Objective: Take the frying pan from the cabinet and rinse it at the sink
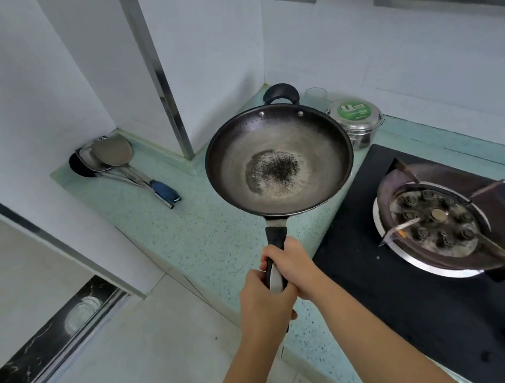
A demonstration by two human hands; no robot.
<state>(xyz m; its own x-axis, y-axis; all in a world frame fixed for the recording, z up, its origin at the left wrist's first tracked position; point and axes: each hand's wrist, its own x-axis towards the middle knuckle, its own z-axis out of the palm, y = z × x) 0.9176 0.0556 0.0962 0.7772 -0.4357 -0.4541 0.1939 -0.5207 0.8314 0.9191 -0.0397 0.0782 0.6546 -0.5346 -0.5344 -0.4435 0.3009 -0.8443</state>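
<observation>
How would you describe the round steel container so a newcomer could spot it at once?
Find the black gas hob on the right; beyond its far left corner, on the green counter, stands the steel container. Beside a clear glass and behind the held pan, it alone has a green-labelled lid.

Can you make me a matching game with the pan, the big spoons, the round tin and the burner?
1. frying pan
2. metal utensils
3. steel tin
4. gas burner

A. on the black stovetop
B. green on top
C. lying on the counter, far left
D. gripped by the left hand and right hand

Pairs: 1-D, 2-C, 3-B, 4-A
</observation>
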